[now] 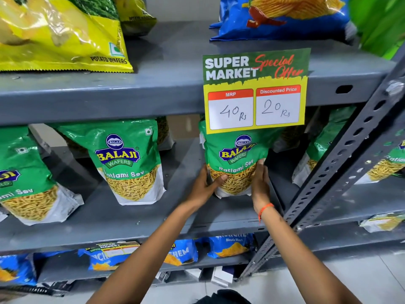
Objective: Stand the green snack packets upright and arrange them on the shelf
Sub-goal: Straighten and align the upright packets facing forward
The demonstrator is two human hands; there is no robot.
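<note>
A green Ratlami Sev packet point(235, 159) stands upright on the grey middle shelf point(131, 218), its top hidden behind the price sign. My left hand point(205, 186) grips its lower left side, thumb across the front. My right hand point(260, 183) presses against its lower right side. A second green packet point(129, 159) stands upright to the left, leaning slightly. A third green packet point(24, 174) stands at the far left, cut off by the frame edge. Further green packets point(328, 139) sit at the right, behind the slanted upright.
A yellow and green price sign point(255, 91) hangs from the upper shelf edge. Yellow wafer bags point(61, 34) and a blue chips bag point(282, 16) lie on the top shelf. A perforated grey upright point(341, 167) slants across the right. Blue packets point(182, 252) fill the shelf below.
</note>
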